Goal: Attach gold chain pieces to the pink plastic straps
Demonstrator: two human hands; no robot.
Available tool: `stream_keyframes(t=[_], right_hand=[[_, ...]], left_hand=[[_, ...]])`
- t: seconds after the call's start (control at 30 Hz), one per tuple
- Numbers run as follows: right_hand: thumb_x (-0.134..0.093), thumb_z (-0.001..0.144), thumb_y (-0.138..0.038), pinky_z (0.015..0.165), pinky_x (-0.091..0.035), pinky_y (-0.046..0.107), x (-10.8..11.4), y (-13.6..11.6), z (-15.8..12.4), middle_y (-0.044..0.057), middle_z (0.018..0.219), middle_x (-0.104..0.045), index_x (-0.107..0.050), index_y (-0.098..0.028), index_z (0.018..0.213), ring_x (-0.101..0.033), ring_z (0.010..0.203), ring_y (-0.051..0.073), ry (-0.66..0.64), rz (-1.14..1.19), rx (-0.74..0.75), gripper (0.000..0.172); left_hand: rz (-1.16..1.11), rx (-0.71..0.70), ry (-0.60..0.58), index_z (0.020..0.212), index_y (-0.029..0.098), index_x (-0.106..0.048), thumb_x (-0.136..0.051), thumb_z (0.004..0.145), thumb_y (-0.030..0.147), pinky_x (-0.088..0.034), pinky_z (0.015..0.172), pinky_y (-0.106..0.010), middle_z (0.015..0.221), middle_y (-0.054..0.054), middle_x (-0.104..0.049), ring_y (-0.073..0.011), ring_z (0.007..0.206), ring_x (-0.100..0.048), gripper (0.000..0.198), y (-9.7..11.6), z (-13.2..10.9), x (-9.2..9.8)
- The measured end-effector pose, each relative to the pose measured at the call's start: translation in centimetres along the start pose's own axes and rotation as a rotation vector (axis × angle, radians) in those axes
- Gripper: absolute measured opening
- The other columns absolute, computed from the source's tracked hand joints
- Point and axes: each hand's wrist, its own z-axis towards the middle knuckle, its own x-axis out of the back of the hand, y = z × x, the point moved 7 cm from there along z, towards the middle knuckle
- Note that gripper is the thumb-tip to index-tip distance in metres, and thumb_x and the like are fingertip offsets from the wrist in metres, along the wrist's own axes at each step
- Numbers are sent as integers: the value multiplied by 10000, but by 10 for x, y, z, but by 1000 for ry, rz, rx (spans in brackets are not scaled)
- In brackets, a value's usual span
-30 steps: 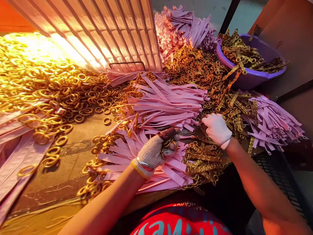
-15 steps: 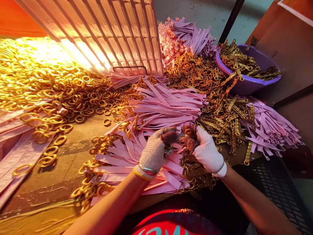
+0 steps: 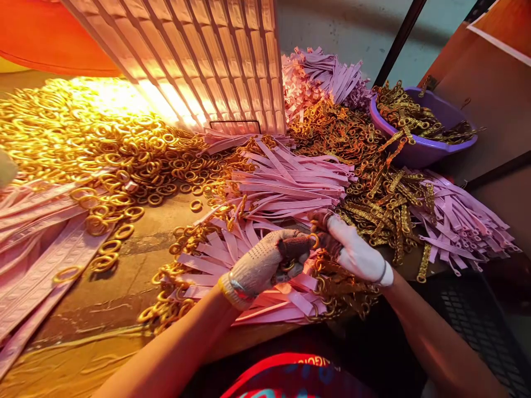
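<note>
My left hand (image 3: 267, 260), in a knitted glove with dark fingertips, pinches a gold ring (image 3: 314, 241). My right hand (image 3: 352, 246), in a white glove with dark brown fingertips, is closed right beside that ring; whatever its fingers hold is hidden. Both hands meet above a pile of pink straps (image 3: 215, 265) with gold rings at their left ends. Gold chain-like pieces (image 3: 346, 287) lie at the right ends, below my right hand. Farther back, a second bundle of pink straps (image 3: 294, 179) lies across the table.
Loose gold rings (image 3: 124, 149) are heaped at the left. Long pink strips (image 3: 53, 265) lie near them. A ribbed translucent panel (image 3: 199, 66) stands behind. At the right are a purple basin (image 3: 435, 149) of gold pieces, more pink straps (image 3: 464, 221) and a black crate (image 3: 477, 320).
The gold ring now shows between my hands. My right-hand fingers have straightened somewhat, and my left hand has turned toward them. The view has shifted left; a pale shape appears at the left edge.
</note>
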Motion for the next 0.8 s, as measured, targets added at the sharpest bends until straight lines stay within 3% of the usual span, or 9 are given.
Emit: stream_keyframes(t=[0.1,0.23,0.33,0.43,0.53,0.6,0.7,0.8], right_hand=[[-481,928,-273,894,-478,314,-3,-3,1,97,1058,-654,-614,-167,1088,-590,949,181,-32,-119,41,234],[-520,874,-196,701,-419,259,9,2,1,38,797,-630,-584,-182,847,-521,711,156,6,-375,-65,71],[-544,820,-145,653,-369,240,15,-2,-1,10,753,-624,-589,-190,825,-506,674,144,-98,-468,-87,63],[-515,848,-179,655,-357,248,14,-11,-4,25,781,-639,-599,-186,847,-529,692,153,-102,-555,-75,85],[-468,910,-281,674,-359,285,14,-19,-8,96,871,-655,-602,-158,927,-561,749,197,93,-712,-128,183],[-453,910,-260,658,-356,292,11,-13,-10,100,847,-655,-591,-146,980,-558,729,204,138,-715,-248,192],[-448,870,-171,598,-334,274,0,3,-9,40,727,-634,-584,-174,943,-520,640,179,-20,-565,-387,155],[-473,809,-122,599,-314,282,0,11,-7,46,760,-656,-596,-178,912,-529,655,181,-96,-561,-414,170]], left_hand=[[4,29,36,671,161,-554,-713,744,440,-229,350,-165,483,39,-467,-50,364,-350,329,4,5,4],[210,-61,73,651,155,-572,-682,754,428,-227,333,-162,453,24,-471,-55,347,-343,312,27,8,7],[398,-140,-20,702,139,-636,-714,751,396,-284,348,-167,500,5,-514,-66,379,-394,273,48,8,-3],[360,-125,-80,695,141,-637,-713,750,373,-284,340,-164,517,-5,-538,-63,375,-396,250,55,9,-13],[130,-98,10,674,155,-580,-703,749,352,-293,345,-142,525,6,-538,-52,376,-404,243,55,12,-12],[3,-102,77,685,161,-560,-721,732,313,-346,378,-133,536,25,-524,-52,408,-442,227,51,14,-8],[-31,-69,106,692,151,-558,-732,738,317,-338,381,-124,530,33,-507,-41,410,-423,245,39,19,-5],[-3,-15,86,722,135,-588,-734,746,341,-323,380,-130,559,19,-531,-37,417,-412,254,26,25,-6]])
